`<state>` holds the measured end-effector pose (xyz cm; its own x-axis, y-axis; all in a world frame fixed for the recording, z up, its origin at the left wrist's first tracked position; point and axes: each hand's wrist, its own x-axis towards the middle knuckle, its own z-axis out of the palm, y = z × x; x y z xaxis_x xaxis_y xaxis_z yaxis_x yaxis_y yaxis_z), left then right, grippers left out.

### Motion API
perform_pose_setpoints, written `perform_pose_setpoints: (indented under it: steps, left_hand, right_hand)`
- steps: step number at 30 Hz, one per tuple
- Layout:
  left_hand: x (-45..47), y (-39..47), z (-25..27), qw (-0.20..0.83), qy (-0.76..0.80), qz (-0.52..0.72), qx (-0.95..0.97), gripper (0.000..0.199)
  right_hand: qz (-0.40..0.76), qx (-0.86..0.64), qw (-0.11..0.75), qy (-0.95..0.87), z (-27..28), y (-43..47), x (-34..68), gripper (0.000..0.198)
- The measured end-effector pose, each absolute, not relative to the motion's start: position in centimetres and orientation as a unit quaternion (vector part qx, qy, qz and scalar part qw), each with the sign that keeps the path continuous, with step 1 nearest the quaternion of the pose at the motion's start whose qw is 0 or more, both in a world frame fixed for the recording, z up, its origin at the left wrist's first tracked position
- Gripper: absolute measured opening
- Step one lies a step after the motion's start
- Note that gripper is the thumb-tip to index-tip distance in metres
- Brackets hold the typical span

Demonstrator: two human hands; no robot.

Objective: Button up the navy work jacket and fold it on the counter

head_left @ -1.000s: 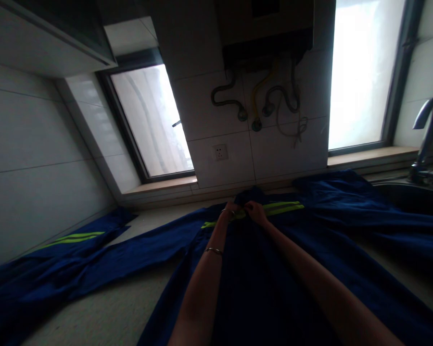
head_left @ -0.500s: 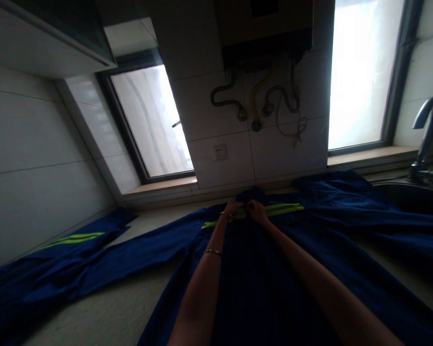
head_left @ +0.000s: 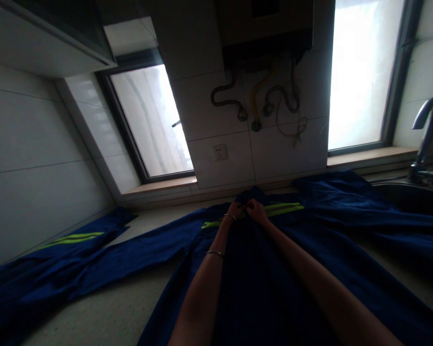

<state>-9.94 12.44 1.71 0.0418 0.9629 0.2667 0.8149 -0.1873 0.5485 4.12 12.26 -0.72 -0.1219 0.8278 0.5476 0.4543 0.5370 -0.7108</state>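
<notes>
blue jacket [head_left: 260, 269] unmoved; both hands' fingers [head_left: 242, 209] still pinching its collar.

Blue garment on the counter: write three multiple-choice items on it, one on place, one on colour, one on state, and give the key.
1. Where do the left hand and right hand meet on the blue garment?
A. at its far end, near the tiled wall
B. over the sink
C. at the near counter edge

2. What colour are the stripes on the garment?
A. red
B. white
C. yellow-green

3. How does the garment lie?
A. hung from the faucet
B. spread out flat on the counter
C. rolled into a ball

Key: 1 A, both hands pinch the cloth just below the wall socket; 2 C, bright yellow-green bands cross the blue cloth; 3 B, the cloth stretches across the countertop from left to right.
</notes>
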Motion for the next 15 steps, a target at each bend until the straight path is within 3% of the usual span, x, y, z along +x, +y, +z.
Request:
perform_pose_setpoints:
  steps: [8,15]
  left_hand:
    - [-9.07,12.32,0.86,0.079,0.657,0.27,0.7,0.023]
    - [-9.17,12.62,0.65,0.099,0.66,0.259,0.698,0.022]
  right_hand:
    - [0.192,-0.453,0.474,-0.73,-1.22,12.7,4.09,0.016]
    - [0.192,-0.467,0.454,-0.734,-1.19,12.73,4.01,0.016]
